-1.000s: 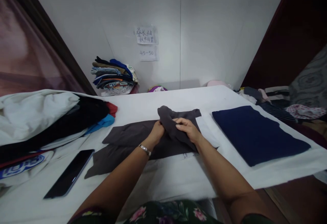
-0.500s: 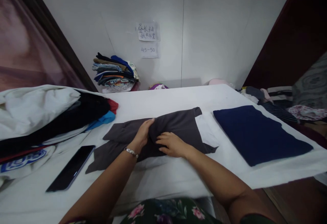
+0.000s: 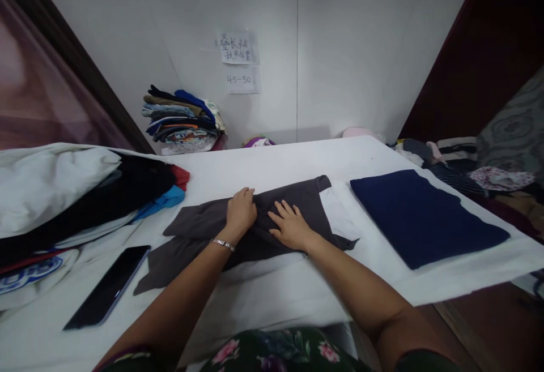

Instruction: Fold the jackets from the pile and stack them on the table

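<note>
A dark grey garment with a white part showing at its right end lies partly folded on the white table in front of me. At its middle my left hand is closed, fingers curled together on the cloth; the fingertips are partly hidden. My right hand rests flat on the garment just to the right, fingers spread, holding nothing. Two grey lengths of the garment stretch out to the left, one above the other. To the right lies a folded navy blue garment, apart from both hands.
A black phone lies left of my left forearm. Behind it is a heap of clothes. A stack of folded clothes stands against the wall, beside paper notes. More clothes lie beyond the table's right edge.
My left hand has turned over from its edge and curled onto the grey cloth. My right hand has flattened and spread its fingers on it. The whole view has shifted slightly.
</note>
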Tool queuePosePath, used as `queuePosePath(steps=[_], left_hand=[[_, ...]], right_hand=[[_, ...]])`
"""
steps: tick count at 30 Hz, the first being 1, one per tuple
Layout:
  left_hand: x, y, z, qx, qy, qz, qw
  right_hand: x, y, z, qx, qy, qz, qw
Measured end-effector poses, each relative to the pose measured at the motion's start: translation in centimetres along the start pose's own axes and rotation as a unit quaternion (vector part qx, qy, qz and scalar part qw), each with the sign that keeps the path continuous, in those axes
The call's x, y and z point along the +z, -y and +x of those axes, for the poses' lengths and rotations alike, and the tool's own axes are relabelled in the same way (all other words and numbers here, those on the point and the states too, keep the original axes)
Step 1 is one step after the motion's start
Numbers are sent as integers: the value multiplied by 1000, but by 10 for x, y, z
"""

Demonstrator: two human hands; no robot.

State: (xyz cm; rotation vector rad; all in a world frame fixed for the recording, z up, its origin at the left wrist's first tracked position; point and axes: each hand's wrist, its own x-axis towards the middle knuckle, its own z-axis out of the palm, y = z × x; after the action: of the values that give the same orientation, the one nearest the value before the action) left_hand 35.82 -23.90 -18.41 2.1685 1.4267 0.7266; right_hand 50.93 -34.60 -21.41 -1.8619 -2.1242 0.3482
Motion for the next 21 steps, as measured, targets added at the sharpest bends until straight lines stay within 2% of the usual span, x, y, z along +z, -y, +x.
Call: queuePosePath(steps=[1, 3, 5, 7, 10, 13, 18, 21], left_hand=[[0, -5, 1, 55, -4, 53, 997], [4, -14, 4, 180, 4, 152, 972], [12, -15, 7, 255, 43, 204, 944], [23, -9, 10, 242, 102, 222, 939], [37, 6, 11, 164, 147, 225, 949], [43, 15, 10, 161, 133, 223, 952], [43, 14, 7, 169, 121, 221, 953], [44, 13, 7, 177, 116, 227, 951]], right_hand=[[1, 0, 0, 1, 0, -1, 1000], [1, 0, 1, 1, -2, -2, 1000], [1, 0, 0, 0, -1, 0, 1000], [0, 1, 0, -1, 1, 5, 1000], [-1, 2, 0, -5, 6, 16, 1000], [-3, 0, 0, -10, 14, 33, 999], [-10, -10, 3, -22, 39, 87, 995], [-21, -17, 8, -3, 15, 117, 993]])
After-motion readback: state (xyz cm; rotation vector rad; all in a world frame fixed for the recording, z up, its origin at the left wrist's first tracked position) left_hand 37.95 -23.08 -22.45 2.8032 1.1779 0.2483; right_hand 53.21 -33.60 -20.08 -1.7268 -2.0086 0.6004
